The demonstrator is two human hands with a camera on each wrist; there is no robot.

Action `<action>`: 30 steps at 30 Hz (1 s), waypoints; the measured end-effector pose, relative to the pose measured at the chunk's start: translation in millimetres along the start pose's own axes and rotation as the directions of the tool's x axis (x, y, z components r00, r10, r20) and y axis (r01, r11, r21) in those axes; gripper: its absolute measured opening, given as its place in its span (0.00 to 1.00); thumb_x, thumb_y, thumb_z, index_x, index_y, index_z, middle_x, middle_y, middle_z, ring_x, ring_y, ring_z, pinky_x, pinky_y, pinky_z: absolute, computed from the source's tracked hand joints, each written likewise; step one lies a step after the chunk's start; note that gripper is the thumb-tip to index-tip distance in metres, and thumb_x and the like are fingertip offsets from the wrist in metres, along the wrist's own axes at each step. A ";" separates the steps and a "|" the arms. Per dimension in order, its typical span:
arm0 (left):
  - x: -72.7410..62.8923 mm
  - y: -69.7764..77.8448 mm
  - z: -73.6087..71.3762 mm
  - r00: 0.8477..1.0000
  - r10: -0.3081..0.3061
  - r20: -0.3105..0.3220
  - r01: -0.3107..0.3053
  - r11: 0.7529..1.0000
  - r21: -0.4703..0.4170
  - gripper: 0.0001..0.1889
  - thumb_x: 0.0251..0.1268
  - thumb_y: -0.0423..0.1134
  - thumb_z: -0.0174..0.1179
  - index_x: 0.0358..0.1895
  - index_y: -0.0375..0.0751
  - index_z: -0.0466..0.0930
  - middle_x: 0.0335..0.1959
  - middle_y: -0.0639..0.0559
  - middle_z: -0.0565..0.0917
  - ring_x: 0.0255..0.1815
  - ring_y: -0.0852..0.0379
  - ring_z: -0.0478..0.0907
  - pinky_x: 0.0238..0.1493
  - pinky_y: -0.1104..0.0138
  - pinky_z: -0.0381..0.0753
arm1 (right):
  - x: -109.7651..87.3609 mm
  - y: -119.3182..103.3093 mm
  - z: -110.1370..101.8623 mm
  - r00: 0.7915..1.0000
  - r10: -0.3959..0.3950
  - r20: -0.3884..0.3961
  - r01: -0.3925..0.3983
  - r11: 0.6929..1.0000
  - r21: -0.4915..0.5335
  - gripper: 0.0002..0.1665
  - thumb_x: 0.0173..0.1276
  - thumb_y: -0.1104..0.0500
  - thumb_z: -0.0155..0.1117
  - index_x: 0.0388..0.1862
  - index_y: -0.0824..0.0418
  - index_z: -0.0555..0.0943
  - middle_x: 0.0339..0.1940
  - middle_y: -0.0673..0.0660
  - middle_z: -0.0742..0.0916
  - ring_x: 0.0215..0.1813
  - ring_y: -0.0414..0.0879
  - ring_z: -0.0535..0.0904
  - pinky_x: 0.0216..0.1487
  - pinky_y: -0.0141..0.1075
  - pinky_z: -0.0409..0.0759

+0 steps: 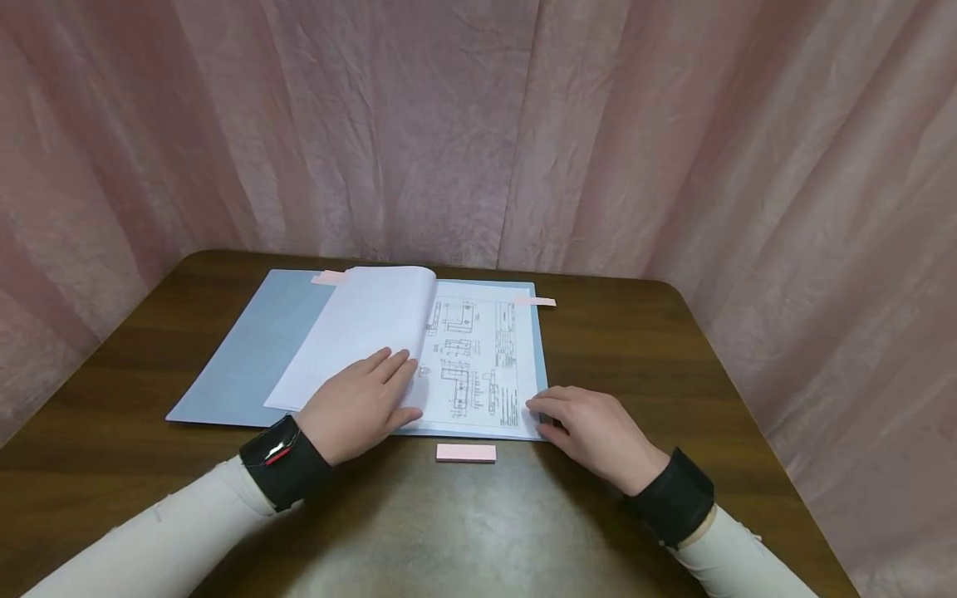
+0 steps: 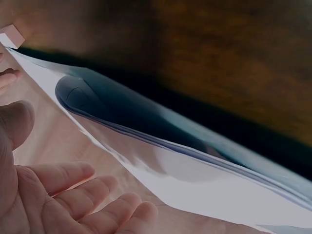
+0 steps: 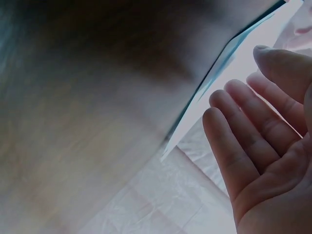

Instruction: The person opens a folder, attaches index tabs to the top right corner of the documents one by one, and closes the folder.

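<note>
A blue folder (image 1: 247, 349) lies spread on the table with white sheets inside. Its turned-over pages (image 1: 366, 307) bulge in a curve near the fold, and the left wrist view shows the curled edge (image 2: 117, 124) from the side. Over the lower part of these pages lies my left hand (image 1: 362, 405), its fingers extended. To the right is a sheet with technical drawings (image 1: 463, 357), a pink sticky tab (image 1: 544, 301) jutting from its right edge. My right hand (image 1: 598, 432) has its fingertips at that sheet's lower right edge, fingers loosely bent, gripping nothing.
A pink sticky-note pad (image 1: 466, 453) sits on the brown wooden table (image 1: 478, 531) just in front of the folder. Another pink tab (image 1: 329, 277) sticks out at the top of the turned pages. Pink curtains (image 1: 449, 124) hang behind the table and along its sides.
</note>
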State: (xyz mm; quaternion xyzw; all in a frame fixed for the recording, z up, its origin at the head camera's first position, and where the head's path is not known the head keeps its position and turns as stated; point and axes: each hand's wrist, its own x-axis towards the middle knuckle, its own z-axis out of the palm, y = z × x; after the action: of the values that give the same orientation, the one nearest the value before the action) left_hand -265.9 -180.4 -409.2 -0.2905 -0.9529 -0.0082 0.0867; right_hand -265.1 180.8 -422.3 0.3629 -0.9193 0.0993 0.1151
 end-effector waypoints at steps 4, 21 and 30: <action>-11.8 -3.0 1.3 1.000 -0.014 -0.011 0.014 1.000 0.001 0.38 0.77 0.55 0.71 0.76 0.29 0.76 0.76 0.32 0.78 0.77 0.31 0.75 0.76 0.43 0.73 | -1.8 -2.1 -0.6 1.000 -0.003 0.014 0.003 1.000 0.007 0.20 0.63 0.61 0.88 0.54 0.58 0.94 0.54 0.51 0.92 0.55 0.45 0.89 0.53 0.42 0.89; -57.2 -39.7 -7.5 0.991 -0.109 -0.081 0.103 0.992 -0.070 0.36 0.73 0.50 0.75 0.73 0.27 0.78 0.71 0.29 0.81 0.71 0.29 0.79 0.71 0.38 0.76 | -9.6 -6.9 1.1 0.996 0.022 0.081 -0.026 0.998 0.050 0.16 0.62 0.62 0.89 0.49 0.57 0.95 0.52 0.51 0.93 0.54 0.46 0.89 0.54 0.43 0.89; -89.6 -94.9 -13.1 0.951 -0.309 -0.014 0.303 0.941 -0.147 0.37 0.79 0.50 0.70 0.77 0.26 0.73 0.73 0.25 0.76 0.73 0.24 0.74 0.69 0.30 0.72 | -5.9 -3.5 -2.8 0.996 0.019 0.086 -0.023 0.999 0.044 0.16 0.60 0.64 0.90 0.47 0.58 0.95 0.52 0.52 0.93 0.53 0.47 0.89 0.53 0.43 0.90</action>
State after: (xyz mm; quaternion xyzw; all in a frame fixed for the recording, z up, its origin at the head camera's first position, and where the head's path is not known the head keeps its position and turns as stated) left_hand -243.3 -309.6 -408.2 -0.1441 -0.9817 -0.0950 0.0810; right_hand -258.2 182.9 -421.0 0.3598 -0.9247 0.1055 0.0663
